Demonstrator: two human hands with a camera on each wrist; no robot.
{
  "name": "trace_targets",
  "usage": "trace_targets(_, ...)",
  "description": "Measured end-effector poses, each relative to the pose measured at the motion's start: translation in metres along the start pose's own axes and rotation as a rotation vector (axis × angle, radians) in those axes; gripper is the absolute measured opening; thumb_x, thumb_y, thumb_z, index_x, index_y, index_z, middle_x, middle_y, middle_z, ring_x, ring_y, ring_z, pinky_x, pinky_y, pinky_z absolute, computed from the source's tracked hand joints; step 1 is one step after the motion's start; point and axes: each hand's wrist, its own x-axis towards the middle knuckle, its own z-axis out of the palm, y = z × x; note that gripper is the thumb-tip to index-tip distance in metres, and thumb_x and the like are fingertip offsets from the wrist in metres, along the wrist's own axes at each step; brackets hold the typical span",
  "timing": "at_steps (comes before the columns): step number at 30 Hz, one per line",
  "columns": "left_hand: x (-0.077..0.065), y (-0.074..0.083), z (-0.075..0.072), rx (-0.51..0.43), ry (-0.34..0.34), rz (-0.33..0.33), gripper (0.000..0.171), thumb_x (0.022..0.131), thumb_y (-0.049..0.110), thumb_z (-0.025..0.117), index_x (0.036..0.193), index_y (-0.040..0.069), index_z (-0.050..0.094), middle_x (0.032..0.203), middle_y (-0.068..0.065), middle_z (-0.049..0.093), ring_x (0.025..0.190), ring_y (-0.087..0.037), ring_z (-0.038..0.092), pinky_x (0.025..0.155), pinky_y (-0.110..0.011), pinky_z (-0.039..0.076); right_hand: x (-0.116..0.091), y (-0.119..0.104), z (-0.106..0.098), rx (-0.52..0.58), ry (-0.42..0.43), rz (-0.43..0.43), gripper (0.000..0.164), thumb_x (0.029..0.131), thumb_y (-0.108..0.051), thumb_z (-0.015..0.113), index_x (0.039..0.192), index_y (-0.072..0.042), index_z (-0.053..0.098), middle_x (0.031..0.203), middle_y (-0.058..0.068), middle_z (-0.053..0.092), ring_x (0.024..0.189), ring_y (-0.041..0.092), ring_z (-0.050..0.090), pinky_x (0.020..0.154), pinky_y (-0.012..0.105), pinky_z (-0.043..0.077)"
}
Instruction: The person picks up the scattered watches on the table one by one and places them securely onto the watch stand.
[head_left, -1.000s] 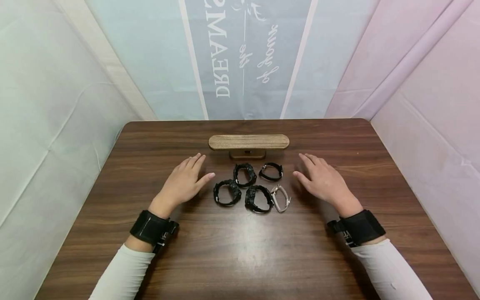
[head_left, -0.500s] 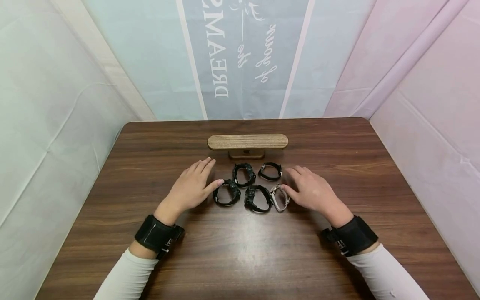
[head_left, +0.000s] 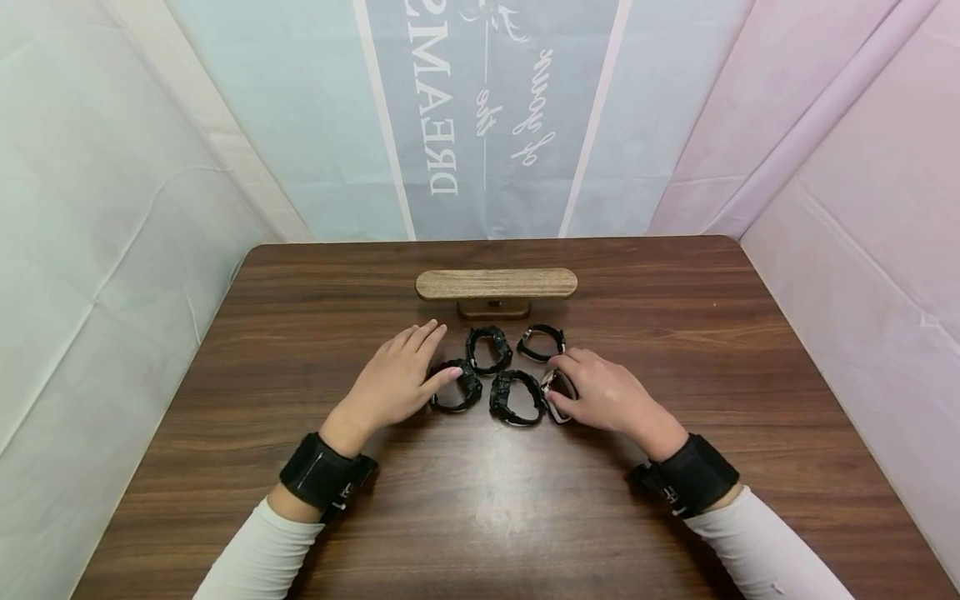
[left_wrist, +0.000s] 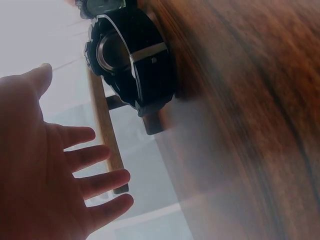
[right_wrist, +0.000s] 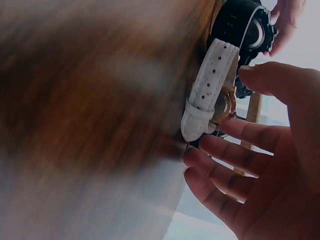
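Several wristwatches stand on their sides in a cluster on the table. My left hand (head_left: 393, 379) hovers beside the leftmost black watch (head_left: 472, 387), thumb reaching over it in the head view; the left wrist view shows the fingers spread and apart from a black watch (left_wrist: 150, 60). At the cluster's right side, my right hand (head_left: 606, 395) is around a white-strapped watch (right_wrist: 212, 75) with a gold-coloured case. Its fingertips are right at that watch, while the thumb stays raised on the other side. Two black watches (head_left: 501, 398) (head_left: 502, 350) and a slimmer black one (head_left: 551, 333) sit between the hands.
Behind the watches, a wooden stand (head_left: 495, 284) with a long rounded bar rises from a small base. The brown wood-grain table (head_left: 487, 517) is bordered by fabric walls at the back and sides. Both wrists wear black bands (head_left: 326, 471).
Both hands have moved inward toward the watches. My right hand has come around the white-strapped watch, and my left thumb now overlaps the leftmost black one. The watches have kept their places.
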Motion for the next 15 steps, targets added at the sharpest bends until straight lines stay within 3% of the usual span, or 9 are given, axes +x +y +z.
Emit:
trace_targets(5, 0.0004, 0.0015, 0.0004, -0.002, -0.002, 0.006, 0.076, 0.092, 0.064, 0.024, 0.148, 0.012, 0.022, 0.151, -0.012, 0.026, 0.134, -0.034, 0.027, 0.105, -0.052, 0.03, 0.0003, -0.0023, 0.0013, -0.005, -0.021, -0.012, 0.045, 0.086, -0.044, 0.058, 0.119, -0.014, 0.06, 0.105, 0.004, 0.057, 0.09, 0.017, 0.056, 0.063, 0.036, 0.051)
trace_targets(10, 0.0009, 0.0017, 0.0013, 0.003, -0.005, 0.006, 0.076, 0.092, 0.065, 0.022, 0.148, 0.014, 0.021, 0.151, -0.011, 0.026, 0.134, -0.033, 0.027, 0.105, -0.051, 0.03, -0.0003, -0.0031, 0.0001, -0.002, -0.051, -0.004, 0.048, 0.085, -0.043, 0.06, 0.122, -0.013, 0.057, 0.115, 0.007, 0.057, 0.103, 0.021, 0.054, 0.07, 0.04, 0.052)
trace_targets(15, 0.0006, 0.0025, 0.0014, 0.005, -0.001, 0.0, 0.076, 0.092, 0.065, 0.022, 0.148, 0.014, 0.021, 0.151, -0.009, 0.026, 0.134, -0.032, 0.026, 0.106, -0.05, 0.029, -0.0008, -0.0025, -0.0004, 0.01, -0.071, -0.007, 0.052, 0.084, -0.043, 0.06, 0.125, -0.012, 0.054, 0.116, 0.007, 0.057, 0.105, 0.022, 0.052, 0.073, 0.041, 0.05)
